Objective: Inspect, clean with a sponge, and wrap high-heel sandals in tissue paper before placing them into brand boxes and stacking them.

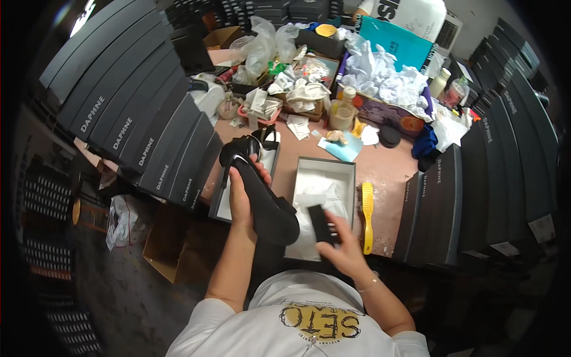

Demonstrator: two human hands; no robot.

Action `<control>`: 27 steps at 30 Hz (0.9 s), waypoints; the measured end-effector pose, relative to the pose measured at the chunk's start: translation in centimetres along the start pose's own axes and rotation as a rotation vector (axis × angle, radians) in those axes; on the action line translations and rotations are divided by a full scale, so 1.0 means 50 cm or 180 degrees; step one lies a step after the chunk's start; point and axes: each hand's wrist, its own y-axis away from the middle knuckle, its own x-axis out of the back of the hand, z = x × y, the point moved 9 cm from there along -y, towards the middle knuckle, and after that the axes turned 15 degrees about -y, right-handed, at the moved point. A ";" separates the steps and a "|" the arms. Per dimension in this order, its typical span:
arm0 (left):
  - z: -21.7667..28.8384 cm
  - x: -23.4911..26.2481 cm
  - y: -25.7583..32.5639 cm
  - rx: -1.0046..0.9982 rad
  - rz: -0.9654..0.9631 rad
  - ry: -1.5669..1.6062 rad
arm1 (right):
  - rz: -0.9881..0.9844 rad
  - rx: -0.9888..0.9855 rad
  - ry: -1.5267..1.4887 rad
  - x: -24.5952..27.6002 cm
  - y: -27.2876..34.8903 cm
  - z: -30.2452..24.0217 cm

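- While the left hand (242, 201) grips a black heeled shoe (272, 206) at its narrow waist, sole facing up, the right hand (343, 245) pinches a black rectangular block (319, 222) near the toe.
- The shoe looks light, its sole fairly stiff, its glossy part perhaps slippery and easily scuffed; that waist seems a sound hold.
- Just beyond the right hand, an open shoebox (327, 164) contains white tissue paper (326, 195).
- Well beyond both hands, a purple carton (380, 113) brims with crumpled white paper (380, 71).
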 end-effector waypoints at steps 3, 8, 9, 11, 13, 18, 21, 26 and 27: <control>-0.027 -0.068 0.027 -0.0036 -0.0457 0.0040 | -0.0342 -0.0999 -0.1350 -0.082 0.003 0.093; 0.034 -0.125 0.090 -0.0483 -0.1700 -0.1646 | 0.0222 0.1419 0.1545 -0.008 -0.003 -0.086; 0.033 -0.126 0.111 -0.0352 -0.1570 -0.1072 | 0.0121 0.1533 0.1943 -0.014 -0.003 -0.094; -0.023 -0.093 0.108 -0.0095 -0.0704 -0.1383 | -0.0643 0.1561 0.2106 -0.062 -0.001 -0.101; -0.050 -0.065 0.074 0.0316 -0.0570 -0.1159 | -0.0808 0.1166 0.1861 -0.041 -0.005 -0.084; -0.042 -0.013 0.062 0.0813 -0.0653 -0.0420 | 0.0270 0.1228 0.1524 0.123 -0.009 -0.185; -0.072 -0.041 0.074 0.0810 -0.0859 -0.0442 | -0.1571 0.2208 0.2077 -0.111 0.029 -0.193; -0.004 -0.038 0.095 0.0488 -0.0740 0.0422 | -0.1190 0.1424 0.2901 -0.012 -0.016 -0.077; 0.007 -0.020 0.086 0.0295 -0.0698 0.0195 | -0.0995 0.1472 0.2533 -0.002 -0.015 -0.097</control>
